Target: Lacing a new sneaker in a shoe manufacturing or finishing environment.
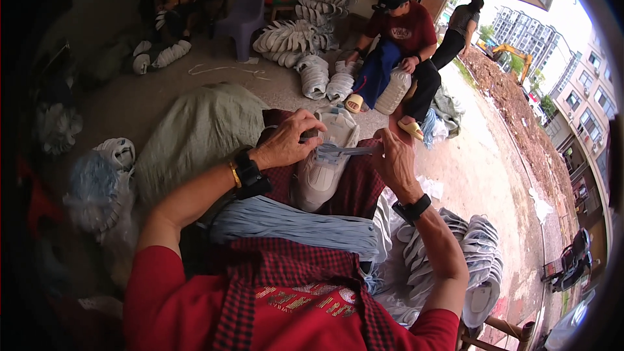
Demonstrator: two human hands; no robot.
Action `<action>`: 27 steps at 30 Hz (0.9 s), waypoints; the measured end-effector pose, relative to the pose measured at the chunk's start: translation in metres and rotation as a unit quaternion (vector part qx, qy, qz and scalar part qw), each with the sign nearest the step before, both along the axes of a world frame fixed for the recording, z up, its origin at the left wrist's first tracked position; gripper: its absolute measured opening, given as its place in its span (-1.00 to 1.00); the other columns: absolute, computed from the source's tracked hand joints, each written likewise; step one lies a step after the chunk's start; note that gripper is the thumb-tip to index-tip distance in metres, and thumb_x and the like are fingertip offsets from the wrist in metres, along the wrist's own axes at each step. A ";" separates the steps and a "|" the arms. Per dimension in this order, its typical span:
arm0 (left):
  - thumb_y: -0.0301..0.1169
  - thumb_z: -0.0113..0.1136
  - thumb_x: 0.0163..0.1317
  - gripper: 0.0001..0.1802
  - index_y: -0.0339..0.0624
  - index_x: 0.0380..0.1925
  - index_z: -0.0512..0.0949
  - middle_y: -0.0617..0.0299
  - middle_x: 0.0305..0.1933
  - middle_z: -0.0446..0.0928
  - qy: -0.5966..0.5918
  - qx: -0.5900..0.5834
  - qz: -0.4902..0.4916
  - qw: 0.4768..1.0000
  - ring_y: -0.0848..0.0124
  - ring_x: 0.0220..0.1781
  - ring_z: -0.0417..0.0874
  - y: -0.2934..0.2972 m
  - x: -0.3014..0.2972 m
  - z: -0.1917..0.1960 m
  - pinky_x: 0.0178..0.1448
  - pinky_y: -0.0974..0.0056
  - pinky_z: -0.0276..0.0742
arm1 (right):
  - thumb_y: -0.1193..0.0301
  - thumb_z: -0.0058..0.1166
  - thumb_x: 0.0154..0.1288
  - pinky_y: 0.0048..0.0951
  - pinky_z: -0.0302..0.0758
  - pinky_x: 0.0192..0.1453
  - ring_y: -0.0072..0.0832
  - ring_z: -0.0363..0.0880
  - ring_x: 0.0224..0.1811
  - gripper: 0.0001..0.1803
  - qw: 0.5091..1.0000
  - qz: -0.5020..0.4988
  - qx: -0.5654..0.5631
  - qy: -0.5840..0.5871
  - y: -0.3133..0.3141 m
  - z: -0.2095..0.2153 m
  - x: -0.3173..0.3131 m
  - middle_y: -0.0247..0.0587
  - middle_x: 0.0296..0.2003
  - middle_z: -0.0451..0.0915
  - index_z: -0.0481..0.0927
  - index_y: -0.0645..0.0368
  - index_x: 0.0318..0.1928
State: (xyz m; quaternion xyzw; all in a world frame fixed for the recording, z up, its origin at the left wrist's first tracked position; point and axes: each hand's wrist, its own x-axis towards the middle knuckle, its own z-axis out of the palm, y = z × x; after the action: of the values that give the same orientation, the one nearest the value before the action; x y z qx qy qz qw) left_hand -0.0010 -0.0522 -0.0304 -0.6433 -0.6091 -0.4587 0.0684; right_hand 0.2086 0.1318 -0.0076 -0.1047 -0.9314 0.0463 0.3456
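Pale-blue flat laces bundled across lap, nearest: soft, limp, light, likely to slide off. White sneaker upright on lap between both hands; light, upper probably pliable, sole stiffer. Left hand grasps sneaker at collar. Right hand pinches blue lace stretched taut from eyelets; best held near tip. Stacked white sneakers beside right knee. Farther off, 1 seated person amid more sneaker piles.
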 end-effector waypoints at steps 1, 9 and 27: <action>-0.44 0.27 0.21 -0.81 -0.25 -0.18 0.60 0.13 -0.15 0.52 -0.001 0.001 0.002 1.000 0.25 -0.11 0.59 0.001 -0.006 -0.005 0.04 0.21 0.52 | 0.49 -0.01 0.24 -0.05 0.51 -0.35 0.02 0.62 -0.40 -0.81 1.000 0.002 0.001 -0.001 -0.004 -0.004 0.004 0.05 -0.34 0.61 0.45 0.16 -0.12; -0.30 0.35 0.17 -0.74 -0.29 -0.52 0.62 0.31 -0.59 0.55 -0.118 -0.166 0.036 0.978 0.55 -0.49 0.49 -0.004 -0.043 0.009 -0.33 0.35 0.46 | 0.46 0.00 0.26 -0.06 0.54 -0.33 -0.04 0.64 -0.36 -0.77 1.000 -0.008 -0.001 -0.020 -0.007 -0.018 0.004 -0.05 -0.31 0.63 0.46 0.12 -0.05; -0.45 0.30 0.09 -0.74 -0.27 -0.19 0.61 0.06 -0.10 0.61 -0.060 -0.073 0.183 0.979 0.25 -0.08 0.66 -0.039 -0.087 -0.015 0.02 0.22 0.60 | 0.45 0.09 0.22 -0.14 0.51 -0.10 -0.03 0.55 -0.13 -0.77 0.989 0.082 -0.032 -0.118 -0.001 -0.024 -0.017 0.00 -0.23 0.50 0.45 0.24 -0.13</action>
State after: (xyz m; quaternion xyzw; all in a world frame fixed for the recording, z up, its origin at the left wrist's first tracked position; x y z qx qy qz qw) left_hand -0.0879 -0.0916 -0.0451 -0.4960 -0.7511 -0.4303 0.0676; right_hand 0.1915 0.1309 -0.0315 -0.0435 -0.9692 0.0911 0.2246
